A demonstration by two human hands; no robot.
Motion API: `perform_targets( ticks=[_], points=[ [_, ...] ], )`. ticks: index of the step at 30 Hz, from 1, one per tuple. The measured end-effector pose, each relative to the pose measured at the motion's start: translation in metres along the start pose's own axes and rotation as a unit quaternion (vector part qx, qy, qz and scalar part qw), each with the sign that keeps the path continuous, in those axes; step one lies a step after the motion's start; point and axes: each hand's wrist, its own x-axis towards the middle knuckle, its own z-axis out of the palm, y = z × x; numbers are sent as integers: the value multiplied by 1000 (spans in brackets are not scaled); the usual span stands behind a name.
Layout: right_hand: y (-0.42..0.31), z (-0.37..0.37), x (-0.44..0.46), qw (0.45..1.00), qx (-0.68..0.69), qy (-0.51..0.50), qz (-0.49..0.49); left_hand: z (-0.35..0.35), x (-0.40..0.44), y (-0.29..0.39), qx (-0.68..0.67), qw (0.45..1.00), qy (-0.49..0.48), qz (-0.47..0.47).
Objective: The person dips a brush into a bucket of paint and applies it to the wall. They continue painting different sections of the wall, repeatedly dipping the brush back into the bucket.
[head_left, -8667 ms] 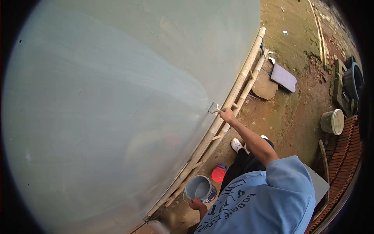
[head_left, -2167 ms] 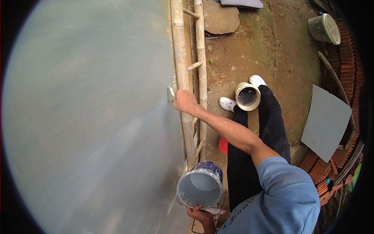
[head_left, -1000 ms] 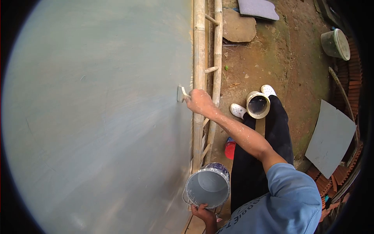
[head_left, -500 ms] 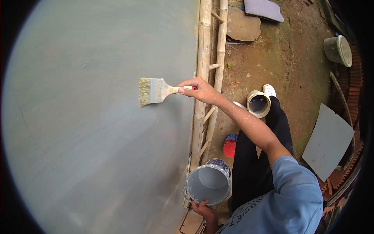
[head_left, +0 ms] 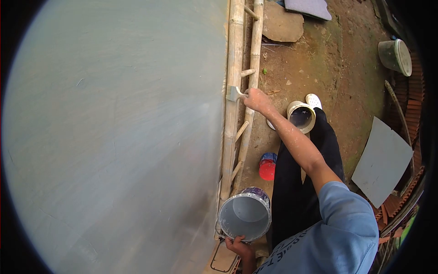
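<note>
Right hand (head_left: 257,99) curls tight about the handle of a flat brush (head_left: 234,94); its thumb cannot be made out. Moments ago the bristles lay out over the grey wall (head_left: 114,114); now the brush is drawn back, turned narrower to view, over the near pole of a bamboo ladder (head_left: 236,27). That suggests no stroke is being laid on the open wall just now, though whether bristles touch the pole cannot be told. Directly under the hand, the ladder stands in the way of the wall's edge.

Just past the wrist, away from the wall, a pale bucket (head_left: 306,129) with dark contents sits by a white shoe (head_left: 313,101). Back toward the body comes a red tub (head_left: 267,171), then the left hand (head_left: 238,248), fingers pinching the rim of a grey-lined bucket (head_left: 230,215), mouth tipped into view. Farthest off, beyond the forearm, are a grey sheet (head_left: 382,160) and a lidded bucket (head_left: 390,55).
</note>
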Motion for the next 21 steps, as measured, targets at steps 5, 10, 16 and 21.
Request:
perform_targets(
  ticks=[5, 10, 16, 21],
  points=[
    [-49, 12, 10, 1000, -15, 15, -13, 10, -12, 14, -2, 1000, -11, -1],
    [-124, -62, -63, 994, 61, 9, -90, -14, 1, -7, -42, 998, -41, 19],
    [-246, -190, -202, 973, 146, 9, -177, -19, -8, 20, -98, 991, -39, 84],
    [-338, -284, -323, 946, 216, -25, -241, -30, -27, 40, -118, 983, -49, 129]
  ],
)
